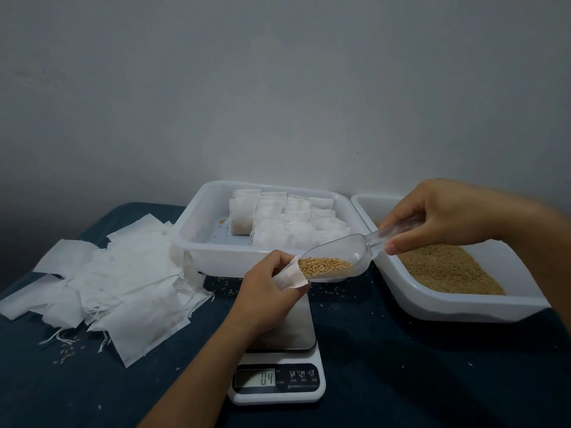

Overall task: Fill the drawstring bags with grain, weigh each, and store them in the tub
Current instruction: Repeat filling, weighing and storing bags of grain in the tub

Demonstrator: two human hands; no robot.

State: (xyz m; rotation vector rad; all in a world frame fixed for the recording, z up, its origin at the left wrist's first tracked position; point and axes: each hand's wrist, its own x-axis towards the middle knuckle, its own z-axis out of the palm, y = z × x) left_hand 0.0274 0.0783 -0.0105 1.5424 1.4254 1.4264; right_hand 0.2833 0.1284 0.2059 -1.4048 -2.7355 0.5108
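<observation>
Two white tubs (197, 242) sit on dark cloth (401, 366) against a grey wall (278, 88).

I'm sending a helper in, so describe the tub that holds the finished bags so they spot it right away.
Start at the scale at the table's front edge and look straight past it toward the wall. The white tub there holds rows of filled bags. The tub on its right holds only loose grain.
</observation>
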